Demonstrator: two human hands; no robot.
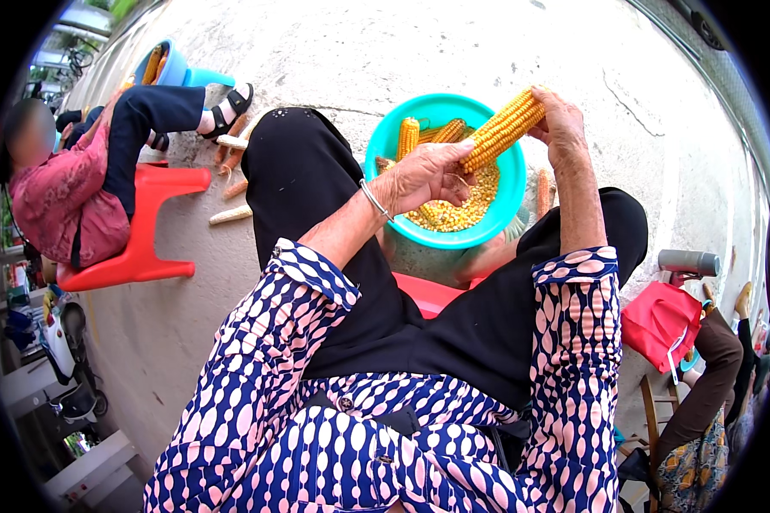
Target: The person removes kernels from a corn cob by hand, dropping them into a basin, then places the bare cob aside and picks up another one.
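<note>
An ear of dried yellow corn (504,130), with rows of kernels on it, is held slantwise over a turquoise plastic basin (446,238). My right hand (559,122) grips its upper end. My left hand (427,172) holds the lower end, thumb on top and the other fingers curled beneath. Loose corn kernels (452,217) cover the visible bottom of the basin. More ears, one of them an upright corn ear (409,136), lie against the basin's far left side, partly hidden by my left hand. The basin sits between my knees.
Bare corn cobs (230,215) lie on the concrete left of my knee, and another cob (543,192) is right of the basin. A person on a red plastic stool (151,224) sits at left by a blue basin (172,64). At right are a red bag (659,320) and a grey flask (688,262).
</note>
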